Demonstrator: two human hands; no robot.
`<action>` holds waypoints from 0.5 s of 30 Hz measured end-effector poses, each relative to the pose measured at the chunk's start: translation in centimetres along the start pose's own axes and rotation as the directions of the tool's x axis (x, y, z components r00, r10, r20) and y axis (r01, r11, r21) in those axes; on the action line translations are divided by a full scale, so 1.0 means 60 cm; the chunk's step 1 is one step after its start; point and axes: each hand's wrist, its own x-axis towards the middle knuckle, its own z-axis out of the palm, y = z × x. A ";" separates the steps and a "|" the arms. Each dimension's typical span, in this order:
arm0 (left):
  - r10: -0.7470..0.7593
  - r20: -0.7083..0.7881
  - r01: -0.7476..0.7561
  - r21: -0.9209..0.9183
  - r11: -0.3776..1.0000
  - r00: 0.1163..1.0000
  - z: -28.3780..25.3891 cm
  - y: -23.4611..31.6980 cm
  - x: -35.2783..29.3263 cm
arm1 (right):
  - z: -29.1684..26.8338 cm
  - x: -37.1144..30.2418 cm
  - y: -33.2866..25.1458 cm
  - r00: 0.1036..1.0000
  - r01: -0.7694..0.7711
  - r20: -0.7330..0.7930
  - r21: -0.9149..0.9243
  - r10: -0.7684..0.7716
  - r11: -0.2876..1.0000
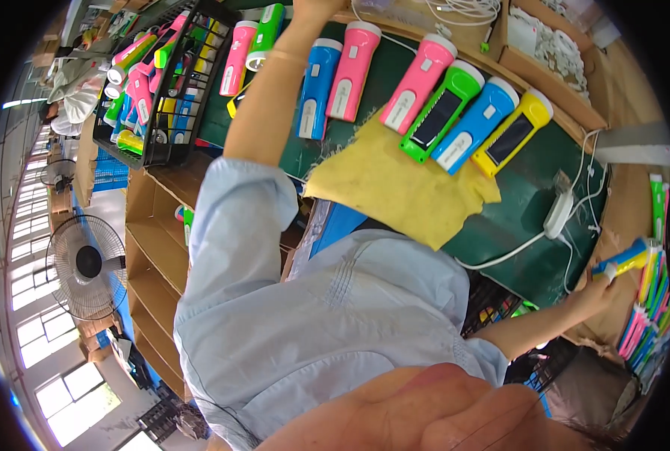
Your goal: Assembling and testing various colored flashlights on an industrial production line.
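While the right hand (592, 295) has its grip pinched around a blue-and-yellow flashlight (629, 257) beside the green bench (526, 214), I cannot tell the left hand's (318, 7) grip, cut off above.

Left hand (317, 7) cut off at top edge, fingers unseen; yellow item (234, 107) partly hidden behind left forearm (263, 113).

Desk (545, 263) tally: three pink flashlights (353, 71), two green flashlights (441, 111), two blue flashlights (476, 124), one yellow flashlight (513, 131) (plus a yellow edge behind the left forearm (263, 113), mostly hidden). One yellow cloth (395, 184). Two fans (87, 261). One black crate (151, 154).
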 end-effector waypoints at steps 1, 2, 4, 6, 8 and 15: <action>-0.161 0.089 0.141 0.203 0.969 0.983 0.035 -0.040 0.040 | -0.012 0.002 -0.002 0.999 0.028 -0.034 -0.248 -0.038 0.968; -0.268 0.177 0.255 0.093 0.962 0.947 0.040 -0.046 0.062 | -0.022 0.003 -0.003 0.994 0.040 -0.068 -0.485 -0.083 0.874; -0.227 -0.018 0.210 0.455 0.865 0.974 0.063 -0.199 0.133 | 0.000 0.001 0.021 0.948 0.223 -0.096 -0.475 -0.302 0.851; -0.184 0.297 0.078 0.336 0.939 0.937 0.110 -0.174 0.149 | 0.025 -0.050 -0.008 0.945 0.246 -0.101 -0.406 -0.311 0.880; -0.314 0.413 0.320 0.057 0.946 0.855 0.107 -0.131 0.141 | 0.049 -0.096 -0.040 0.957 0.258 -0.089 -0.167 -0.275 0.952; 0.194 0.615 0.629 -0.777 -0.016 0.765 -0.018 -0.011 0.042 | 0.084 -0.189 -0.088 0.553 -0.525 0.833 0.347 0.001 0.777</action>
